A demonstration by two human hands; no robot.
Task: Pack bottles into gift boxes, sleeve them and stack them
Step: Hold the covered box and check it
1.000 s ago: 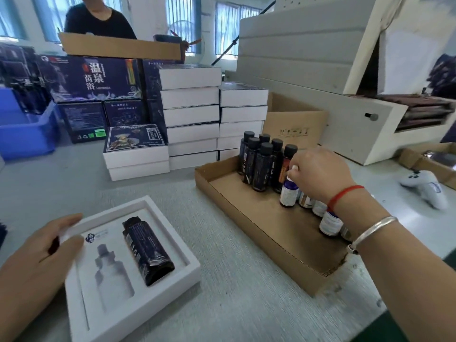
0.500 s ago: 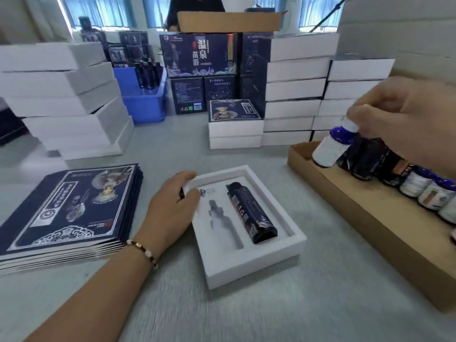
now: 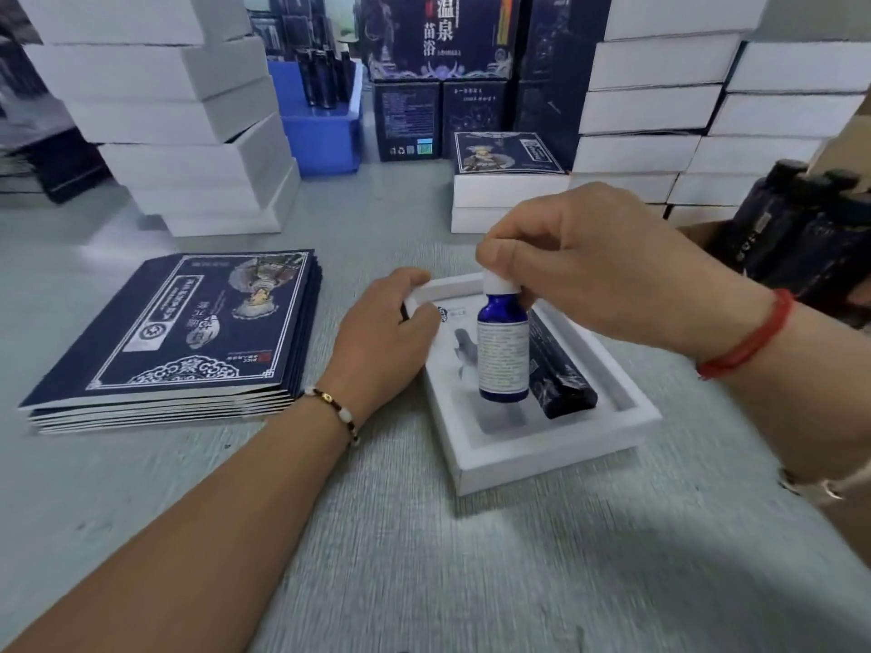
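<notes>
A: What's changing, starting at the left of the frame?

B: The sleeve stack is lying untouched. The left hand is still curling over the gift box rim, centre.

A: And rightward?

B: The right hand, pinching the blue bottle by its cap, is now hovering it over the empty slot, beside the dark bottle. Seating comes next.

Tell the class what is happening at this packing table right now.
A person is packing a white gift box. The right hand pinches a small blue glass dropper bottle by its white cap, holding it upright over the empty bottle-shaped slot. The left hand grips the box's far left corner. A dark tube-shaped bottle already lies in the right slot. Flat navy printed sleeves wait at the left.
</notes>
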